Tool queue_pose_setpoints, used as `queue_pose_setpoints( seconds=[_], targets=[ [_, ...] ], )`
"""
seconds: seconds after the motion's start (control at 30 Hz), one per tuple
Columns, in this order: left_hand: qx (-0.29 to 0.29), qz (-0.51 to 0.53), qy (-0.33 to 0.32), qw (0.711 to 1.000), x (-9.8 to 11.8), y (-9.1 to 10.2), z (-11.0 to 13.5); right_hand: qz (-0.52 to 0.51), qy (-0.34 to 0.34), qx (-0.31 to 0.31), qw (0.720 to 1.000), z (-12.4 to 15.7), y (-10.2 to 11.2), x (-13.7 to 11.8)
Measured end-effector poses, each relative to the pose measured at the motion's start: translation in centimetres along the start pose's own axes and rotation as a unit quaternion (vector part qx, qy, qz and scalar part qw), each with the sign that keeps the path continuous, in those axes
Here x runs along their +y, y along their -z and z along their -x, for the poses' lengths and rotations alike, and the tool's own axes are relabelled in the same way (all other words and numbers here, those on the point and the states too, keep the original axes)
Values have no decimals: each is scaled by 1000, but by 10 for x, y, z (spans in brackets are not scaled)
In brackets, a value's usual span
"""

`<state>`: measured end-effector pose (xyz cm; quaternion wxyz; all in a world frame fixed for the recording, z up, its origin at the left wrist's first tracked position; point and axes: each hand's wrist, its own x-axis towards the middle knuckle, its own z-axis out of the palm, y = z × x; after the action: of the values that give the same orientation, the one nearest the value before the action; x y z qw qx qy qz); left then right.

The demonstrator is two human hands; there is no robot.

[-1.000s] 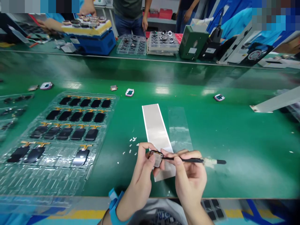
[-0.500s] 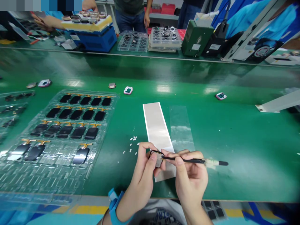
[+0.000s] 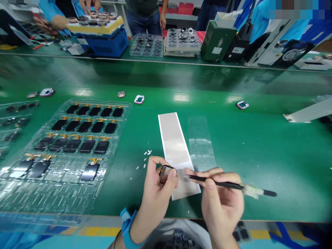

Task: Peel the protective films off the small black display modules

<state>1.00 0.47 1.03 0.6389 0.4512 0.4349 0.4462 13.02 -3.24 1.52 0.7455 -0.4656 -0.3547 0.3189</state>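
Since half a second ago my right hand (image 3: 223, 204) has drawn the tweezers (image 3: 220, 183) off to the right. Their tip, which was on the part (image 3: 166, 172), now hangs clear of it over the near end of the white strip (image 3: 176, 145). My left hand (image 3: 155, 188) has turned the part a little and sits at the strip's near left edge.

My left hand is closed on the part, thumb on its front face and fingers curled behind. My right hand is pinched narrow around the tweezers' shaft, tip pointing left. I cannot tell whether the tip carries anything.

As I judge it, the step in hand is fine tweezer work on the part's face, and this is the pause with the tool drawn back. Any next touch calls for a still left hand and a slow, level approach, since the tip is sharp and the face looks easy to scratch.

A clear film (image 3: 201, 141) lies just right of the strip. White flecks (image 3: 147, 152) are scattered just left of it, and further left is the tray (image 3: 38, 193) of dark parts. A blue wrist strap (image 3: 127, 228) is on my left wrist.
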Motion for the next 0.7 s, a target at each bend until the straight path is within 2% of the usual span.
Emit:
queue_pose_setpoints(
  seconds=[0.07,0.13,0.23,0.3,0.47,0.57,0.7],
  targets=[
    [-25,-35,1,999,0,0,2,64,19,45,997,-6,20,-5],
    [-78,-89,5,993,0,-1,5,145,13,71,987,-13,45,-9],
    [-173,-198,-3,965,2,-6,7,225,-29,45,973,-18,80,-13],
    [-224,-265,-15,938,2,-13,6,240,-58,18,969,-17,92,-14],
    [-307,-342,-33,888,2,-27,2,236,-77,13,969,-11,96,-13],
    [-324,-363,-29,873,2,-31,1,234,-78,6,969,-8,97,-11],
    [-323,-372,-27,870,2,-33,-1,227,-91,-5,970,-7,100,-10]
  ],
)
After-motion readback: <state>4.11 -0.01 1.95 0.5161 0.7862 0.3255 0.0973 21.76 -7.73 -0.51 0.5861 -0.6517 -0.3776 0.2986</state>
